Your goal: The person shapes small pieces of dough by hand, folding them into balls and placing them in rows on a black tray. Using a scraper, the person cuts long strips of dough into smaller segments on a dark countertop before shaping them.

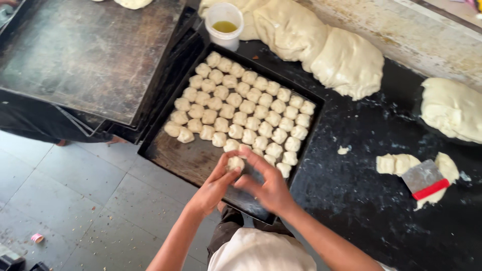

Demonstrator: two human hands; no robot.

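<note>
- Pale, soft dough ball (235, 163) sits pinched between the fingertips of both hands, held just above the near, bare part of a black baking tray (186, 158).
- Left hand (213, 186) cups the ball from the left, thumb and fingers closed lightly around it; right hand (268, 184) meets it from the right, fingers curled over the top, gripping the same piece.
- Rows of small dough balls (246, 113) fill the far two-thirds of the tray, packed touching one another; the strip nearest the person lies open and smeared with grease.
- Tray's near corner overhangs the black worktop (371, 211), above the grey tiled floor (85, 200).
- Left of it, a stack of dark, worn metal trays (90, 55) lies tilted, the top one bare.
- White plastic cup (225, 26) holding yellow oil stands just beyond the tray's far corner.
- Large, lumpy mass of dough (321, 45) stretches along the back of the worktop, beside a pale, scuffed wall ledge (401, 35); another mound (452, 108) rests at the right edge.
- Metal scraper with a red handle (424, 180) lies on cut dough pieces (396, 163), well apart from the hands.
- Scattered crumbs dot the floor; a small dough scrap (343, 149) lies on the worktop right of the tray.
</note>
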